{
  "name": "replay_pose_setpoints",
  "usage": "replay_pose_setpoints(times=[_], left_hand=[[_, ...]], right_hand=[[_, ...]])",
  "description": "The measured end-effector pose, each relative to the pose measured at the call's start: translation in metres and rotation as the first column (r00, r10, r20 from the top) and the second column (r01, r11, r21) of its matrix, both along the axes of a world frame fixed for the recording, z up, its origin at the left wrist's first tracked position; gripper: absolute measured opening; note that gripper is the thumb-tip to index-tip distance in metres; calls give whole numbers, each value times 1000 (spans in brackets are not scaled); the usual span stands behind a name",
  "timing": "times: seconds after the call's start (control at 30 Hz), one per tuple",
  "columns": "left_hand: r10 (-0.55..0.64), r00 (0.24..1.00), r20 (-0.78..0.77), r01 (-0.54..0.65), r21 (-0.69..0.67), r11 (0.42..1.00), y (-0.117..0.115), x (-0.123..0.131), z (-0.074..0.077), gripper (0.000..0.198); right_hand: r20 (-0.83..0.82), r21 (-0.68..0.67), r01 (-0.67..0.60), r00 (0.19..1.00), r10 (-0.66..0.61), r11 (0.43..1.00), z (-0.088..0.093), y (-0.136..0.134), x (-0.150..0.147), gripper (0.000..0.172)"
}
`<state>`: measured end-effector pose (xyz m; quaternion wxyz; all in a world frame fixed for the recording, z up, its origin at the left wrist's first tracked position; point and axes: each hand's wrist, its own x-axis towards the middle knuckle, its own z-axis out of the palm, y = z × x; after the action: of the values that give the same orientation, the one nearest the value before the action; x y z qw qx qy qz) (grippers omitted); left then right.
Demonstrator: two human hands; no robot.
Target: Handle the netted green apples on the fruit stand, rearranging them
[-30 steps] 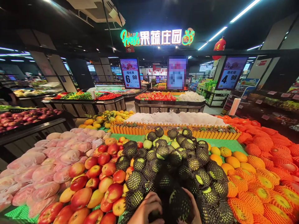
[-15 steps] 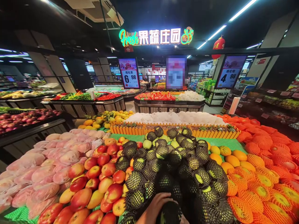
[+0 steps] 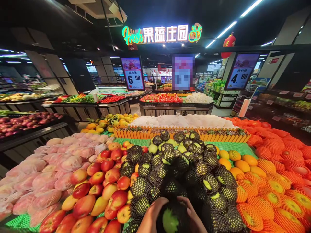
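Note:
At the bottom middle, my left hand (image 3: pixel 153 214) and my right hand (image 3: pixel 193 214) are wrapped round the two sides of a green apple in a black foam net (image 3: pixel 170 220). A bare green patch faces me; dark shadow covers much of the rest. More netted green apples (image 3: pixel 168 157) are heaped just beyond and on both sides of my hands. Toward the back of this heap lie a few bare green apples (image 3: pixel 153 149). Left of the heap are red and yellow apples (image 3: pixel 112 174).
At right lie oranges (image 3: pixel 241 167) and fruit in orange foam nets (image 3: pixel 273 200); at far left is pink fruit in clear bags (image 3: pixel 42 179). A small orange fence (image 3: pixel 175 133) runs behind the heap, before white wrapped produce (image 3: pixel 179 121). Price screens (image 3: pixel 132 74) hang beyond.
My right hand has come up into clearer view on the apple's right side. The apple sits slightly higher and to the left, its green patch now facing me.

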<state>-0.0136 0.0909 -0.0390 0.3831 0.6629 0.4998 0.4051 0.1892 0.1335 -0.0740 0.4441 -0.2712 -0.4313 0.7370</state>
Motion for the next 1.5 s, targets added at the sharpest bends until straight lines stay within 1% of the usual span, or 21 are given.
replay_pose_setpoints(times=[0.1, 0.2, 0.3, 0.4, 0.47, 0.53, 0.6, 0.63, 0.7, 0.73, 0.8, 0.83, 0.87, 0.9, 1.0, 1.07, 1.17, 1.23, 1.3, 1.4, 1.5], left_hand=[[7, 999, -46, -6, 20, 1000, 6, 1, -1, 67], [29, 995, -100, -24, 48, 999, 9, 4, -5, 70], [37, 989, -145, -32, 35, 999, 10, 4, -7, 64], [-5, 983, -183, 14, 44, 999, 11, -3, -14, 68], [-14, 984, -175, 32, 99, 995, 11, -13, -23, 70], [8, 991, -135, 13, 155, 988, 12, -22, -32, 70], [20, 996, -86, -6, 158, 987, 12, -30, -37, 67], [20, 998, -67, -10, 148, 989, 13, -33, -37, 64], [42, 998, -53, -35, 133, 991, 14, -38, -34, 56], [67, 996, -58, -59, 131, 990, 15, -40, -32, 53], [119, 990, -73, -109, 128, 986, 16, -44, -28, 49], [140, 987, -82, -130, 121, 984, 16, -46, -26, 47], [158, 983, -91, -147, 114, 983, 16, -48, -25, 47], [173, 980, -102, -162, 108, 981, 16, -50, -24, 46], [222, 966, -134, -207, 112, 972, 17, -57, -24, 43], [260, 955, -144, -239, 145, 960, 17, -63, -27, 42], [312, 940, -141, -282, 198, 939, 16, -71, -32, 39], [336, 932, -137, -303, 217, 928, 14, -77, -37, 38], [348, 927, -137, -314, 221, 923, 14, -80, -40, 39], [339, 931, -136, -308, 206, 929, 17, -79, -41, 39], [293, 947, -131, -267, 183, 946, 25, -71, -36, 38]], right_hand=[[-61, -77, -69, 996, 65, 995, 17, -8, 3, 81], [47, -28, -68, 996, 69, 997, 24, -14, -1, 99], [13, -34, -125, 992, 126, 992, 15, -17, -7, 102], [-48, -104, -169, 985, 164, 980, 2, -14, -8, 102], [-12, -161, -135, 991, 135, 978, 2, -5, -2, 100], [42, -197, -51, 997, 60, 979, 11, 14, 7, 98], [129, -148, 82, 990, -63, 986, 30, 44, 19, 99], [196, -71, 161, 970, -144, 984, 43, 62, 26, 100], [323, 189, 292, 883, -340, 938, 68, 102, 38, 97], [386, 352, 308, 812, -437, 884, 81, 122, 44, 91], [451, 633, 306, 600, -661, 711, 101, 160, 50, 80], [461, 710, 282, 508, -728, 646, 109, 177, 52, 79], [477, 759, 238, 431, -766, 606, 115, 193, 52, 79], [508, 792, 161, 363, -781, 589, 120, 207, 51, 79], [620, 784, -163, 191, -761, 599, 129, 240, 51, 72], [646, 753, -264, 125, -753, 602, 133, 251, 59, 70], [642, 755, -215, 51, -765, 619, 131, 252, 83, 73], [656, 739, -177, -28, -754, 650, 122, 245, 102, 74], [686, 708, -159, -76, -724, 688, 105, 237, 115, 74], [728, 664, -181, -63, -682, 725, 72, 227, 119, 74], [738, 650, -202, -58, -672, 732, 45, 220, 112, 77]])
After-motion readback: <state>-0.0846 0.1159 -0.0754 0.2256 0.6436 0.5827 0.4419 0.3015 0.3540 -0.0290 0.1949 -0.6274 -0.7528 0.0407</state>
